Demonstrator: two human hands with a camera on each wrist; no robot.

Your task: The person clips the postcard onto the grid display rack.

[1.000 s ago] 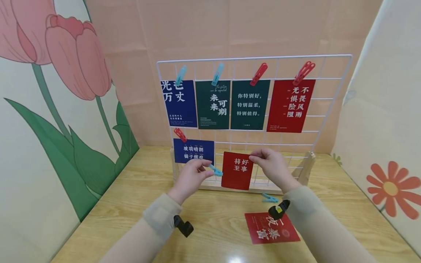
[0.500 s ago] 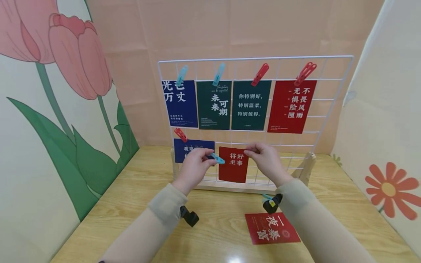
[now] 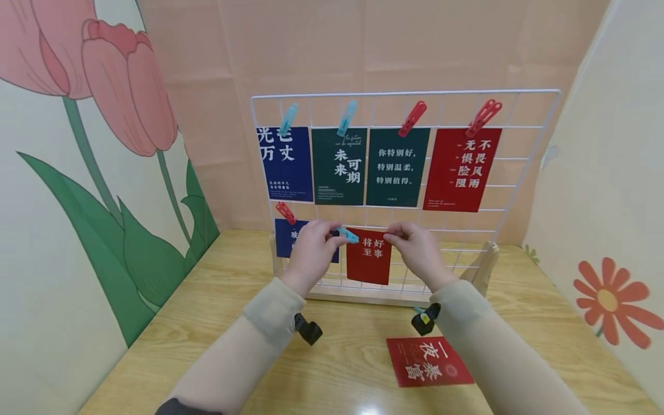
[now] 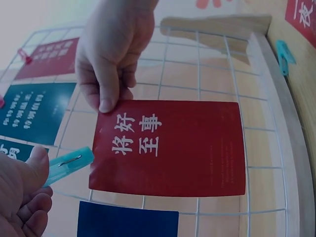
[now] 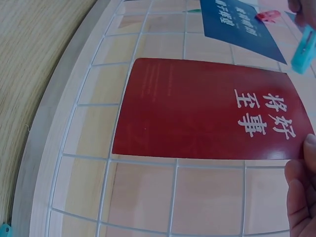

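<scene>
My right hand [image 3: 417, 253] pinches the upper right corner of a red card [image 3: 368, 266] with white characters, held in front of the lower part of a white wire grid [image 3: 441, 95]. Between thumb and fingers of my left hand [image 3: 313, 253] is a light blue clothespin [image 3: 349, 234], its tip at the card's upper left corner. In the left wrist view the clothespin [image 4: 69, 165] points at the card's top edge. Just left of the red card hangs a blue card [image 3: 284, 245], partly hidden by my left hand, with a red clothespin [image 3: 285, 212] above it.
Along the grid's upper wire hang a blue card [image 3: 287, 170], two green cards [image 3: 338, 187] and a red card [image 3: 456, 199], pinned by clothespins. Another red card [image 3: 422, 369] lies on the wooden table [image 3: 342, 357]. A blue clothespin [image 4: 284, 57] lies near the grid's wooden base.
Both hands have risen toward the grid, the right bringing the red card up and slightly left. The left hand has moved the blue clothespin up and right to the card's corner.
</scene>
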